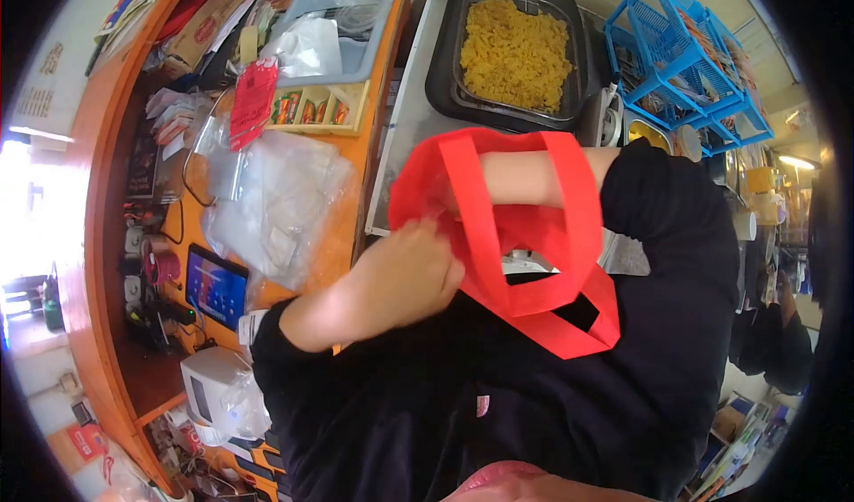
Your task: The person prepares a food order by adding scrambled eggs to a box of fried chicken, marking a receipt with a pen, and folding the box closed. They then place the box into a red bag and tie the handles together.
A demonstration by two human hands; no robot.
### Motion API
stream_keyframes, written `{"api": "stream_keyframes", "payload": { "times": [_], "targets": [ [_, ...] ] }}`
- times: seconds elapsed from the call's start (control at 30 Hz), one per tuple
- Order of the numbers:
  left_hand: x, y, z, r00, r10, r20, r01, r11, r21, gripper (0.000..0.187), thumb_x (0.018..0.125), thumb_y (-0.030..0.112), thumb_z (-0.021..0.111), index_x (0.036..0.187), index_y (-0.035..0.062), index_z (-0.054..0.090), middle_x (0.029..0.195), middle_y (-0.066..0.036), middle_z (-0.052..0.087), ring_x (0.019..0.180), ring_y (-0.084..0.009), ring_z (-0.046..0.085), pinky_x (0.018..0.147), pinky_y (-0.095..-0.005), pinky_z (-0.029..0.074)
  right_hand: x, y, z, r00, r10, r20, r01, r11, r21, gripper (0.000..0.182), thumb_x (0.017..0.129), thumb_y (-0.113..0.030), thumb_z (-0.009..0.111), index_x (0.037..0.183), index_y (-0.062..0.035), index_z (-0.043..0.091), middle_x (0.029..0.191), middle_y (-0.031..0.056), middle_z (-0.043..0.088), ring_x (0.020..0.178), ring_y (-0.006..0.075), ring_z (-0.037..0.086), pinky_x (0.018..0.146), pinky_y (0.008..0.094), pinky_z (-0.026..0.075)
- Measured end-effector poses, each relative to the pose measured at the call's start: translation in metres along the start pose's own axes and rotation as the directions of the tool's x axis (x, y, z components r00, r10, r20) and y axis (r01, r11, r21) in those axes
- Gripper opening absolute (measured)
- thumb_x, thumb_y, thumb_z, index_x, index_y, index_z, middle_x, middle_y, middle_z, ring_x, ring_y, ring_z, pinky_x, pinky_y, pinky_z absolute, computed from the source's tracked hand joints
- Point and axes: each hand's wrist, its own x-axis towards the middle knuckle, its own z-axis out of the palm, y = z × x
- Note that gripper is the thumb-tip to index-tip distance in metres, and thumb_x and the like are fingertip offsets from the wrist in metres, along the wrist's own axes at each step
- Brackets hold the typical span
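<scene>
A red fabric bag with two loop handles is held open in front of my chest. My left hand is closed at the near left rim of the bag, its fingers curled and slightly blurred. Through the handles my right forearm reaches into the bag's mouth. My right hand is inside, mostly hidden by a handle and the bag's wall, so its fingers and anything in them cannot be made out.
Beyond the bag, a black pan holds yellow rice-like food. A blue plastic rack stands right of it. Clear plastic bags, a wooden box of small packets and a tablet lie left. Another person is far right.
</scene>
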Motion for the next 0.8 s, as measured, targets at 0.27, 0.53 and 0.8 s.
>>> {"api": "stream_keyframes", "payload": {
  "times": [0.27, 0.53, 0.8],
  "targets": [
    [0.086, -0.016, 0.023, 0.829, -0.294, 0.475, 0.136, 0.931, 0.338, 0.021, 0.082, 0.014, 0.052, 0.093, 0.0008, 0.064, 0.092, -0.018, 0.064, 0.093, -0.0339, 0.061, 0.078, -0.0424, 0.050, -0.008, -0.004, 0.005, 0.992, 0.098, 0.077, -0.097, 0.995, -0.014, 0.018, 0.079, -0.016, 0.060, 0.089, -0.0021, 0.063, 0.093, 0.0169, 0.065, 0.088, 0.0329, 0.062, 0.070, 0.0404, 0.050],
    [0.087, -0.004, 0.017, 0.799, -0.360, 0.481, 0.169, 0.903, 0.395, 0.022, 0.083, 0.015, 0.052, 0.097, 0.0037, 0.065, 0.093, -0.016, 0.066, 0.095, -0.0339, 0.062, 0.078, -0.0425, 0.050, -0.106, -0.028, -0.025, 0.839, -0.327, -0.434, 0.279, 0.945, -0.172, 0.025, 0.073, -0.006, 0.059, 0.097, -0.0002, 0.058, 0.077, 0.0176, 0.062, 0.073, 0.0354, 0.060, 0.063, 0.0425, 0.047],
    [0.021, -0.005, -0.073, 0.948, 0.030, 0.316, -0.037, 0.999, 0.016, 0.038, 0.080, 0.020, 0.061, 0.115, 0.0061, 0.058, 0.108, -0.017, 0.061, 0.103, -0.0351, 0.059, 0.085, -0.0423, 0.048, -0.179, -0.052, 0.021, 0.935, -0.103, -0.338, 0.189, 0.954, 0.232, 0.058, 0.069, -0.003, 0.062, 0.124, -0.0177, 0.053, 0.066, 0.0138, 0.057, 0.059, 0.0316, 0.057, 0.053, 0.0414, 0.044]
  ]
}}
